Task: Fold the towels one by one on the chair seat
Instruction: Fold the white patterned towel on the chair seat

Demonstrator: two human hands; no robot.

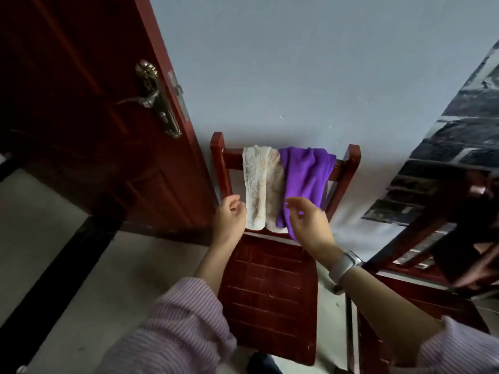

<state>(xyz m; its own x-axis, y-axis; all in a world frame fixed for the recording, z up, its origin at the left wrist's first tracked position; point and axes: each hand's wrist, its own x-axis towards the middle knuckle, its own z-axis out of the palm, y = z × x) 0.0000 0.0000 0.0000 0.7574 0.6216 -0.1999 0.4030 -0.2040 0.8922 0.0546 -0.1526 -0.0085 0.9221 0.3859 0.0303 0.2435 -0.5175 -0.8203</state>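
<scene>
A dark red wooden chair (270,292) stands against the grey wall, its slatted seat bare. Two towels hang over its top rail: a cream towel (260,184) on the left and a purple towel (305,179) on the right. My left hand (229,220) hovers just left of the cream towel's lower end, fingers loosely curled, holding nothing. My right hand (310,222) is raised in front of the purple towel's lower end, fingers relaxed and spread, holding nothing. Whether either hand touches a towel is unclear.
A dark red door (94,117) with a brass handle (151,95) stands open at the left. A dark wooden table (445,238) crowds the chair's right side. Pale floor with a black strip lies at the left. A white watch (345,263) sits on my right wrist.
</scene>
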